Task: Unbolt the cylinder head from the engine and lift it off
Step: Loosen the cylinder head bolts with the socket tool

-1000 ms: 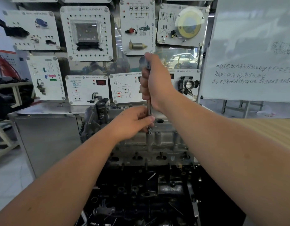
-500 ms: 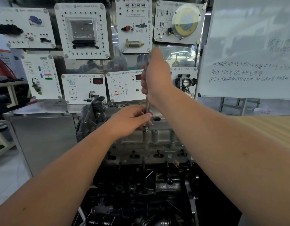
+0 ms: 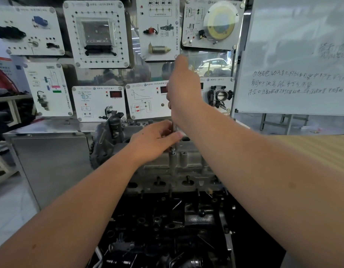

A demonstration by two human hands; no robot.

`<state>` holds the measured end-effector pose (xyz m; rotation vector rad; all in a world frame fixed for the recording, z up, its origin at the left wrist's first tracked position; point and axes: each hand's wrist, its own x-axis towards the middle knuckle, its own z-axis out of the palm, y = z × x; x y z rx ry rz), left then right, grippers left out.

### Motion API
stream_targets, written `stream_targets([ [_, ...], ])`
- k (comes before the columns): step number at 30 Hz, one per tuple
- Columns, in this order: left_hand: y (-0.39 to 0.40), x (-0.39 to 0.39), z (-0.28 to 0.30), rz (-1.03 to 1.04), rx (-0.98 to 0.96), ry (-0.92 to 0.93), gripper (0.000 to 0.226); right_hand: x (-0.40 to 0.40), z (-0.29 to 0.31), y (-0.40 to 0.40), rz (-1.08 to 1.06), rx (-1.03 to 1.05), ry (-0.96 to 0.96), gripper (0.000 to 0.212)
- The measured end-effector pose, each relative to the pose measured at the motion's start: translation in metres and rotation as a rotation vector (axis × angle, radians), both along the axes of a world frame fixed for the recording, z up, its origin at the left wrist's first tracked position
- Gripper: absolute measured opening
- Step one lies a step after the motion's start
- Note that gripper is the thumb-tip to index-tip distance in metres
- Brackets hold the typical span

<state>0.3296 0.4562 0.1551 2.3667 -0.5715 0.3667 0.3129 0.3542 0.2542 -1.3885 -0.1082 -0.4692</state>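
The grey cylinder head (image 3: pixel 188 167) sits on top of the dark engine block (image 3: pixel 167 225) in the middle of the view. A long thin metal driver (image 3: pixel 174 136) stands upright over a bolt tower (image 3: pixel 173 157) on the head. My right hand (image 3: pixel 183 91) grips the driver's upper part, hiding its top end. My left hand (image 3: pixel 155 140) pinches the shaft low down, just above the bolt tower. The tool's tip looks seated in the tower; the bolt itself is hidden.
A wall of white training panels (image 3: pixel 97 33) stands close behind the engine. A steel cabinet (image 3: pixel 49 161) is at the left, a whiteboard (image 3: pixel 295 60) at the right, a wooden surface (image 3: pixel 312 149) under my right forearm. Dark engine parts fill the foreground.
My right hand has risen along the tool. My left hand's fingers have loosened from a wrap round the shaft to a pinch. The view has shifted slightly.
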Motion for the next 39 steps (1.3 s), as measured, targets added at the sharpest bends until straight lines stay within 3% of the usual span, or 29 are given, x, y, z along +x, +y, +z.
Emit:
stream_targets([
  [3, 0.007, 0.002, 0.0, -0.149, -0.079, 0.084, 0.015, 0.004, -0.003, -0.009, 0.11, 0.029, -0.011, 0.039],
  [6, 0.007, 0.003, -0.003, -0.157, -0.13, 0.093, 0.011, -0.001, -0.003, -0.015, 0.306, 0.046, 0.04, 0.042],
  [9, 0.002, 0.001, -0.003, -0.081, -0.154, 0.062, 0.034, -0.003, -0.004, -0.011, 0.264, -0.044, 0.028, 0.041],
  [12, -0.002, -0.003, -0.003, 0.042, -0.049, -0.034, 0.052, -0.007, 0.0, 0.003, 0.134, -0.097, 0.034, 0.031],
  [18, 0.001, -0.004, -0.001, -0.013, -0.013, -0.019, 0.023, -0.001, 0.0, 0.004, -0.013, -0.036, -0.07, 0.039],
  [22, 0.006, -0.002, -0.002, -0.174, -0.138, 0.1, 0.01, 0.001, 0.002, -0.01, 0.303, 0.036, 0.03, 0.044],
  [30, 0.006, -0.002, -0.003, -0.119, -0.084, 0.041, 0.013, -0.005, -0.003, -0.008, 0.258, -0.048, -0.025, 0.044],
  [36, -0.005, -0.006, -0.004, 0.1, -0.015, -0.091, 0.037, -0.008, 0.005, 0.002, 0.109, -0.054, 0.076, 0.026],
  [39, -0.004, -0.008, -0.002, 0.063, -0.061, -0.032, 0.048, -0.004, 0.006, -0.001, 0.083, -0.025, 0.037, 0.028],
])
